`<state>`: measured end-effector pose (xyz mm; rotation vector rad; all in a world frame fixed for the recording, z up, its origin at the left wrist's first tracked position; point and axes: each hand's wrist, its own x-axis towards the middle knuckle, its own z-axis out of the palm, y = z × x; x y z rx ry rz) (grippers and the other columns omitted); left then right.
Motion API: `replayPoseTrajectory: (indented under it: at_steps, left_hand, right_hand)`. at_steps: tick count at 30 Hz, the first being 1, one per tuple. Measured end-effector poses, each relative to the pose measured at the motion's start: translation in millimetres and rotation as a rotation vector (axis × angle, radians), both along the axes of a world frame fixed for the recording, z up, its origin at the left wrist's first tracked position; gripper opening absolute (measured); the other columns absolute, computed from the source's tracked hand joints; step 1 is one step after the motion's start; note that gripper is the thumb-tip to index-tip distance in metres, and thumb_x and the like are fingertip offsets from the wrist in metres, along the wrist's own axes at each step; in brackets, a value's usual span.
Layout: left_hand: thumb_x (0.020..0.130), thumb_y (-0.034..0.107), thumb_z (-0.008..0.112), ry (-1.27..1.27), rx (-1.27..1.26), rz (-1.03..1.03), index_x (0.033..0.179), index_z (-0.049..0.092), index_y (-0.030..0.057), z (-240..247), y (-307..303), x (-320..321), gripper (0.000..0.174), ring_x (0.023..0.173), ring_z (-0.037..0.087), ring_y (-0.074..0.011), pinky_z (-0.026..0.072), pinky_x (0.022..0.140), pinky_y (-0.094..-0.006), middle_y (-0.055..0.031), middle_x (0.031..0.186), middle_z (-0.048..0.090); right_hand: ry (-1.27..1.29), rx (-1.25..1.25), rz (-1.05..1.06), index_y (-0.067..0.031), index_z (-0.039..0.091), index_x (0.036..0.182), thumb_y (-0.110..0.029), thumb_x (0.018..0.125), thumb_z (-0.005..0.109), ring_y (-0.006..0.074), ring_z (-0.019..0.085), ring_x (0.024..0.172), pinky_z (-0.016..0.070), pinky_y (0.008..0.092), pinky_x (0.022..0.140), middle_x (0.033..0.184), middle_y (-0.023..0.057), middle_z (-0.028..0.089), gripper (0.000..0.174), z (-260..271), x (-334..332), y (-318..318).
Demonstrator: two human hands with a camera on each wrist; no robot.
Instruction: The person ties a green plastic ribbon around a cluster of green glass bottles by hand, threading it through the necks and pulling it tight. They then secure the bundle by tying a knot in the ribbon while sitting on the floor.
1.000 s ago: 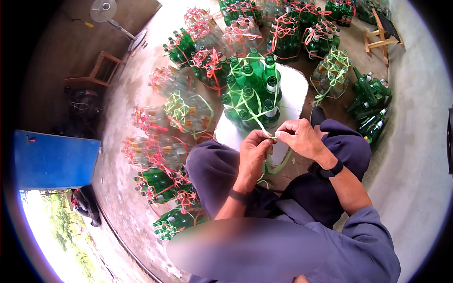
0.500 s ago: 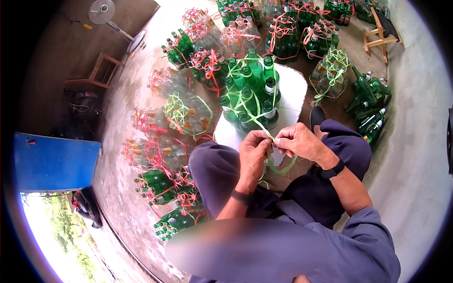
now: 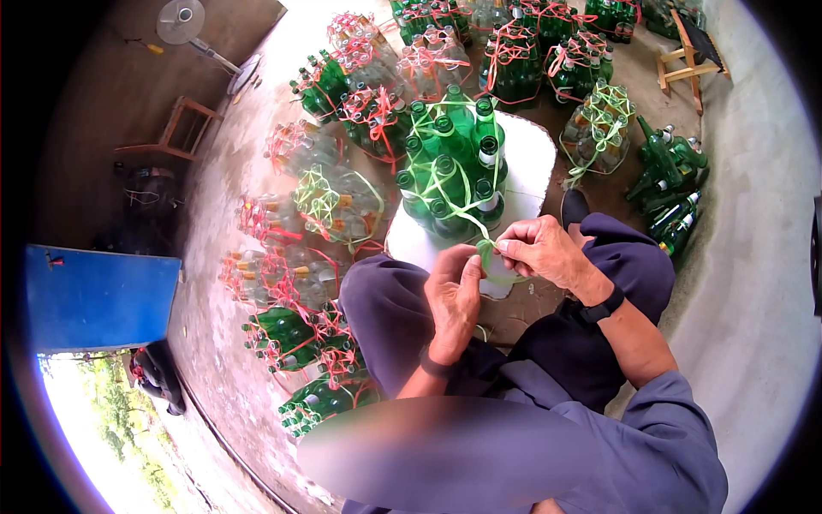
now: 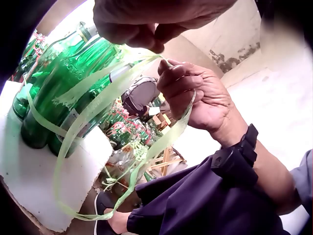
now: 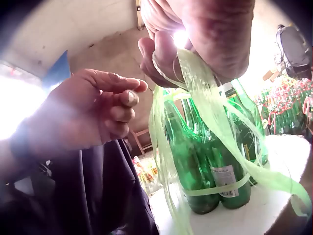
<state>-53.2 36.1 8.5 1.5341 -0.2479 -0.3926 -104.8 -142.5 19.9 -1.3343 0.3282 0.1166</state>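
Pinching the pale green twine (image 3: 490, 250) in the right hand (image 3: 544, 253) above the lap, thumb pressed to forefinger, with a turn lying over the fingers (image 5: 156, 49). Curling the left hand (image 3: 454, 287) just beside it, fingertips toward the same strand — cannot tell whether gripping or only touching. Judging from that, best to draw the slack out evenly, pull along the line of the twine rather than sideways, and seat any knot close against the glass so as not to tip the bottles. Worth minding the loose loop (image 4: 164, 142) hanging between the knees, too, to avoid a snag. Running from the fingers up to the bundle of green bottles (image 3: 454, 163), already laced round necks and shoulders, standing upright on a white slab (image 3: 531, 163) just ahead of the knees. Farther out, on the bare concrete floor (image 3: 753, 257), tied bundles all round — clear bottles in green twine (image 3: 338, 201) at the left, bundles in red twine (image 3: 377, 111) behind and beside them, a loose heap of green bottles (image 3: 672, 184) lying at the right. Beyond these, a wooden stool (image 3: 184, 124), a standing fan (image 3: 184, 17) and a blue box (image 3: 98, 287) toward the left edge, a second wooden frame (image 3: 689, 60) at the far right, daylight and greenery showing past the blue box.
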Motion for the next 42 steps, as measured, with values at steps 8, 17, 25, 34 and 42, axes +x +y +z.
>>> replayPoseTrajectory:
  at_steps: [8,17,25,34,42]
  left_hand:
    - [0.095,0.009,0.063,0.106,-0.069,-0.032,0.113,0.061,-0.0041,-3,-10,-5,0.022,0.082,0.06,-0.0103,0.048,0.074,-0.0244,-0.0071,0.093,0.068]
    - [0.09,0.01,0.068,0.242,-0.059,-0.017,0.108,0.066,-0.0032,-5,-2,6,0.023,0.079,0.06,-0.0096,0.0478,0.071,-0.0239,-0.0031,0.086,0.068]
    - [0.091,0.007,0.065,0.248,-0.232,0.002,0.106,0.064,-0.0022,-6,-1,13,0.018,0.081,0.066,-0.0153,0.0516,0.079,-0.0277,-0.0114,0.092,0.073]
    - [0.096,0.008,0.059,0.41,-0.212,-0.122,0.11,0.061,-0.0008,4,2,12,0.017,0.073,0.066,-0.0144,0.053,0.069,-0.027,-0.0095,0.093,0.07]
    - [0.098,0.01,0.057,0.411,-0.231,-0.189,0.113,0.06,-0.0023,0,4,16,0.02,0.068,0.065,-0.0151,0.0518,0.066,-0.026,-0.0103,0.09,0.069]
  right_hand:
    - [-0.039,-0.155,0.037,0.0036,0.07,0.087,-0.009,0.095,0.064,0.0051,0.056,0.053,0.0461,0.0226,0.048,0.07,0.0036,0.068,0.016,-1,-1,9]
    - [-0.121,-0.202,0.063,0.0033,0.073,0.096,-0.006,0.094,0.06,0.0067,0.061,0.056,0.0496,0.0237,0.053,0.073,0.0026,0.069,0.016,-6,-4,18]
    - [-0.155,-0.534,0.132,0.0029,0.072,0.101,-0.011,0.09,0.066,0.0151,0.067,0.071,0.0532,0.0302,0.067,0.079,0.0113,0.071,0.019,-11,-9,3]
    - [-0.209,-0.621,-0.068,-0.0001,0.073,0.104,-0.014,0.086,0.069,0.0298,0.069,0.095,0.0542,0.037,0.083,0.107,0.0178,0.07,0.023,-20,-1,0]
    - [-0.497,-0.664,-0.014,-0.0026,0.067,0.114,-0.009,0.083,0.071,0.0357,0.066,0.101,0.0521,0.0376,0.086,0.107,0.0199,0.068,0.031,-7,4,8]
